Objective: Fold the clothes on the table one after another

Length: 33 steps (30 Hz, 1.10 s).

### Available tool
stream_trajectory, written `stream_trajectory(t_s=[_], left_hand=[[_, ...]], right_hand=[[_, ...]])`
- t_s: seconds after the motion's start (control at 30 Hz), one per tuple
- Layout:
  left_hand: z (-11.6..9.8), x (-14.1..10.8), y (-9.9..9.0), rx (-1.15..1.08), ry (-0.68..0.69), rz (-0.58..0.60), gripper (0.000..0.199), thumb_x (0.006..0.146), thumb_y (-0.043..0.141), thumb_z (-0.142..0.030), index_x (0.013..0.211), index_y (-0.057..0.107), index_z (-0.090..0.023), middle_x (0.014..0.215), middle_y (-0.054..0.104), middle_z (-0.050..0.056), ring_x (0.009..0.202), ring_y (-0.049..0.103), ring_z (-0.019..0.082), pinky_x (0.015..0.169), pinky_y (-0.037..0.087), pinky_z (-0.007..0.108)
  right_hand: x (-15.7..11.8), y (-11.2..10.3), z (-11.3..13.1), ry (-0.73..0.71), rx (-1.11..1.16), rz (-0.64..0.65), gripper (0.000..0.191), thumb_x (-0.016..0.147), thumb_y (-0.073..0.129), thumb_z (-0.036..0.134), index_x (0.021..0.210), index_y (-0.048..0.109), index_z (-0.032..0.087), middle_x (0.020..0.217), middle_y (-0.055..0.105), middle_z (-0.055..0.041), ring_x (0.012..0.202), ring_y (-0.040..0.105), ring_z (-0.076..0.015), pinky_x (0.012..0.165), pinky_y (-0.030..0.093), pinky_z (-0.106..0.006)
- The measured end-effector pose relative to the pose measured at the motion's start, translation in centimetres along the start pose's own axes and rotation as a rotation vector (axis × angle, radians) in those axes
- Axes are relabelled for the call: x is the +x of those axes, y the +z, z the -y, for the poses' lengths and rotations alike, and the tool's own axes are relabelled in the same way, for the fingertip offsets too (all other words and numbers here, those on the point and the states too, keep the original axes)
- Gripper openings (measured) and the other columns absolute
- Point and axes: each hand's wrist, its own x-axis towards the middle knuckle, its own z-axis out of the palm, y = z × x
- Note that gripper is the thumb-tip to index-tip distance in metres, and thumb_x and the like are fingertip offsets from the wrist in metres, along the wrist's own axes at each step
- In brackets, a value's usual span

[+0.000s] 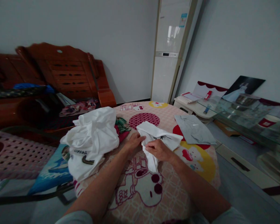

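A white garment (163,132) with a dark print lies partly folded on the round table, one narrow part hanging toward me. My left hand (135,140) pinches its left edge. My right hand (159,150) is closed on the cloth near its front, knuckles up. To the left lies a crumpled pile of white clothing (93,130) with dark lettering on it. Green and dark red cloth (123,125) peeks out behind that pile. On the right side of the table rests a folded light grey garment (194,129).
A patterned cloth (172,183) covers the table. At left stand a pink woven chair (21,155) with a blue cushion (54,169) and a wooden sofa (67,71). A glass-topped cabinet (242,119) holding bowls is at right. A tall air conditioner (166,71) fills the back corner.
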Motion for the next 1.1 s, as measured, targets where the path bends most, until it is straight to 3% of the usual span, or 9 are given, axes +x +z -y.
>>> stream_trajectory(t_s=[0.07,0.2,0.3,0.47,0.67,0.8,0.87,1.0,1.1], left_hand=[[0.2,0.2,-0.1,0.010,0.016,-0.049,0.028,0.064,0.073,-0.040,0.067,0.062,-0.014,0.061,0.063,0.002,0.053,0.055,0.014,0.048,0.042,0.024],[-1.2,0.2,-0.5,-0.103,0.130,-0.276,0.022,0.067,0.063,-0.036,0.075,0.064,-0.016,0.068,0.066,0.002,0.061,0.062,0.017,0.055,0.048,0.026],[-3.2,-0.3,-1.3,-0.199,0.268,-0.454,0.024,0.070,0.060,-0.038,0.081,0.064,-0.018,0.074,0.068,0.001,0.067,0.064,0.017,0.060,0.051,0.026],[-3.8,-0.4,-2.2,-0.159,0.283,-0.518,0.023,0.075,0.060,-0.041,0.080,0.061,-0.019,0.073,0.065,0.000,0.070,0.065,0.017,0.063,0.053,0.026],[-3.1,-0.2,-2.9,-0.092,0.321,-0.671,0.029,0.084,0.055,-0.049,0.089,0.059,-0.021,0.085,0.065,0.001,0.079,0.064,0.017,0.069,0.055,0.026],[-4.1,-0.7,-3.7,-0.064,0.438,-0.815,0.034,0.089,0.049,-0.054,0.093,0.057,-0.021,0.091,0.064,0.002,0.084,0.062,0.016,0.075,0.054,0.026],[-4.5,-0.9,-4.2,-0.042,0.475,-0.859,0.036,0.089,0.050,-0.056,0.093,0.058,-0.021,0.091,0.063,0.002,0.084,0.061,0.015,0.076,0.054,0.026],[-4.8,-0.9,-5.5,0.022,0.449,-0.866,0.043,0.087,0.052,-0.061,0.091,0.058,-0.019,0.085,0.062,0.003,0.079,0.060,0.016,0.069,0.052,0.026],[-4.5,-0.7,-5.7,0.200,0.442,-0.763,0.043,0.085,0.056,-0.060,0.092,0.059,-0.018,0.087,0.064,0.005,0.081,0.062,0.019,0.070,0.053,0.029]], right_hand=[[-0.1,-0.7,-1.3,0.045,-0.051,-0.022,0.032,0.089,0.053,0.027,0.059,0.059,0.017,0.053,0.052,0.0035,0.053,0.045,-0.0106,0.055,0.032,-0.023],[-0.4,-4.2,-4.4,0.233,-0.425,-0.313,0.019,0.084,0.053,0.017,0.081,0.072,0.019,0.080,0.071,-0.0043,0.074,0.061,-0.0166,0.070,0.043,-0.025],[-0.9,-6.3,-6.4,0.378,-0.533,-0.411,0.028,0.082,0.055,0.016,0.104,0.073,0.017,0.101,0.074,-0.0104,0.090,0.066,-0.0207,0.083,0.047,-0.029],[-1.5,-5.9,-7.4,0.303,-0.434,-0.506,0.030,0.083,0.052,0.022,0.105,0.072,0.016,0.102,0.074,-0.0116,0.096,0.067,-0.0230,0.090,0.050,-0.034],[-1.8,-4.8,-7.5,0.259,-0.272,-0.420,0.052,0.065,0.055,0.011,0.115,0.069,0.016,0.113,0.072,-0.0110,0.102,0.066,-0.0239,0.093,0.050,-0.034],[-2.0,-4.8,-8.7,0.373,-0.134,-0.364,0.025,0.068,0.061,0.024,0.089,0.072,0.015,0.077,0.073,-0.0044,0.072,0.064,-0.0218,0.066,0.049,-0.029],[-1.8,-5.2,-9.1,0.416,-0.092,-0.502,0.022,0.071,0.058,0.032,0.077,0.071,0.015,0.068,0.069,-0.0032,0.066,0.061,-0.0212,0.062,0.047,-0.029],[-1.7,-6.7,-9.0,0.415,-0.103,-0.997,0.033,0.077,0.051,0.037,0.089,0.072,0.014,0.082,0.073,-0.0081,0.079,0.063,-0.0239,0.071,0.049,-0.031],[-1.8,-6.8,-8.0,0.403,-0.169,-1.106,0.035,0.081,0.047,0.037,0.092,0.071,0.013,0.086,0.073,-0.0118,0.085,0.063,-0.0258,0.077,0.049,-0.032]])
